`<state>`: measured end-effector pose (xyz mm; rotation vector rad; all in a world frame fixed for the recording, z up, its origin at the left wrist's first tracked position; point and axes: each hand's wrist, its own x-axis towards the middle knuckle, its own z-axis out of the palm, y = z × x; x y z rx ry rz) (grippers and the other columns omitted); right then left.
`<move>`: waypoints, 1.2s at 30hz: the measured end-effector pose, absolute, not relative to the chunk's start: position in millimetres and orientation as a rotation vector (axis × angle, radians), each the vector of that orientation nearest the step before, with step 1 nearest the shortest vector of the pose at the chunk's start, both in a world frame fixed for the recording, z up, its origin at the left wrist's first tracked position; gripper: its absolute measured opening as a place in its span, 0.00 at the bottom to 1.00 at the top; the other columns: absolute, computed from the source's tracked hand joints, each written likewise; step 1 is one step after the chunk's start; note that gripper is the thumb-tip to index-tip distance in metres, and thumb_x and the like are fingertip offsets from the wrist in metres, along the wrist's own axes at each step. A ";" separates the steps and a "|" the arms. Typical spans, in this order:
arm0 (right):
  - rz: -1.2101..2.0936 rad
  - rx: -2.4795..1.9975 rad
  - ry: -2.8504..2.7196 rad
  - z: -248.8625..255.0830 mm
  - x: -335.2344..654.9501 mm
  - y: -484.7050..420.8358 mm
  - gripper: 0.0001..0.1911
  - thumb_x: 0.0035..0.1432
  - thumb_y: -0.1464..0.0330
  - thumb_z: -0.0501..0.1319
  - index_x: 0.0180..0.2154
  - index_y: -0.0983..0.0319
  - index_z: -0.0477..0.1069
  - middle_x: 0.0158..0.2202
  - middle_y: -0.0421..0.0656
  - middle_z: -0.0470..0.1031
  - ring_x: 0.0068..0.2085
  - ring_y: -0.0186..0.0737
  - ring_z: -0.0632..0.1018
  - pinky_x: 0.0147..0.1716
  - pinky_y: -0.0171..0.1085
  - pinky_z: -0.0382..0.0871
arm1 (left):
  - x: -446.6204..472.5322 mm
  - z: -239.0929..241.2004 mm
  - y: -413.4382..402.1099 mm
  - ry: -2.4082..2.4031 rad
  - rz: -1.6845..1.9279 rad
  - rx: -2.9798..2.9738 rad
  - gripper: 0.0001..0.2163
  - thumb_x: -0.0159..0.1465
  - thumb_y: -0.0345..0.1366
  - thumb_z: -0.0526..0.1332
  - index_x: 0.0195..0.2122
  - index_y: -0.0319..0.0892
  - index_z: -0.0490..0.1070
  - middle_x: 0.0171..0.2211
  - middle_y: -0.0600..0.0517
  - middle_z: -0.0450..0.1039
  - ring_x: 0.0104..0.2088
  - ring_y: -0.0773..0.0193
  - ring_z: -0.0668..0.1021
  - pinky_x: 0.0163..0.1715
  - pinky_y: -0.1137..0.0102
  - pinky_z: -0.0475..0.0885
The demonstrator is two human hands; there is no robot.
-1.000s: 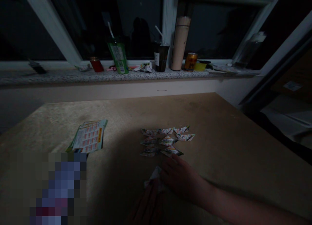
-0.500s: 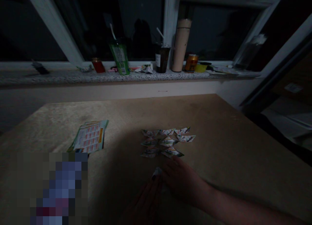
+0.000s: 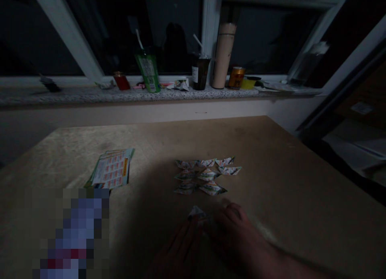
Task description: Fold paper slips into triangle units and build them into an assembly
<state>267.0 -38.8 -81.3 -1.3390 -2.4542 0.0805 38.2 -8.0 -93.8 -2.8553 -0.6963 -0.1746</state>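
In dim light, my left hand (image 3: 181, 249) and my right hand (image 3: 238, 234) rest on a brown table (image 3: 271, 158), side by side near its front edge. Between their fingertips sits a small folded piece of printed paper (image 3: 196, 212), and both hands press on it with fingers stretched flat. Just beyond it lies a cluster of several similar folded paper pieces (image 3: 205, 176), laid in rows. A stack of printed leaflets (image 3: 111, 172) lies to the left.
Behind the table a stone window sill (image 3: 75, 96) carries a green drink pouch (image 3: 147, 71), a dark cup with a straw (image 3: 200, 71), a tall beige tumbler (image 3: 223, 55), a gold can (image 3: 237, 77) and a red can (image 3: 121, 81). A blurred patch covers the lower left.
My right hand has slid back and to the right, off the folded paper, so more of the piece shows. My left hand stays beside it.
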 end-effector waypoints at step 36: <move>0.245 -1.174 -2.604 -82.2 273.6 -47.5 0.31 0.64 0.64 0.52 0.64 0.65 0.46 0.62 0.46 0.58 0.62 0.37 0.60 0.65 0.48 0.32 | 43.0 -92.3 -13.8 -0.617 -0.313 -2.760 0.18 0.69 0.30 0.46 0.57 0.36 0.64 0.56 0.49 0.68 0.55 0.63 0.69 0.53 0.70 0.63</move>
